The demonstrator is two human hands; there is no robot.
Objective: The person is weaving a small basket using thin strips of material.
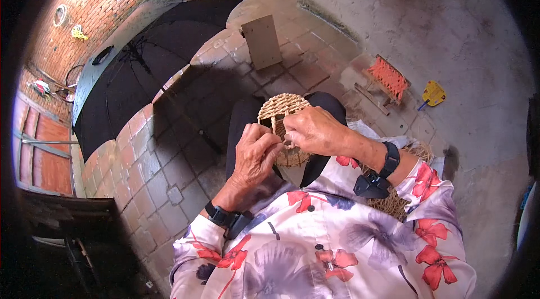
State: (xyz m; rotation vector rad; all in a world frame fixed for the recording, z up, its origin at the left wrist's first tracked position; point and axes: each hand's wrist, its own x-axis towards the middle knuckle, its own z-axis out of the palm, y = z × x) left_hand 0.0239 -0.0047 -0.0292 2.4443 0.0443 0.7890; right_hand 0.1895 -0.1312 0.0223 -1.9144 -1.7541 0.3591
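Note:
A small woven basket (283, 104) of tan plant fibre sits between my knees, with dense braided weave at its far rim and an open gap crossed by upright stakes nearer me. My left hand (256, 153) is at the basket's near left side, its thumb and fingers pinched together at a strand. From the right, my right hand (318, 129) reaches over the basket, fingers curled and closed at the same spot. The two sets of fingertips nearly meet over the gap. The strand between them is mostly hidden by the fingers.
Loose fibre strands (394, 203) lie by my right elbow. A small orange-red woven stool (387, 77) and a yellow fly swatter (433, 94) are at the right. An open black umbrella (163, 40) covers the far left floor. A board (261, 43) stands ahead.

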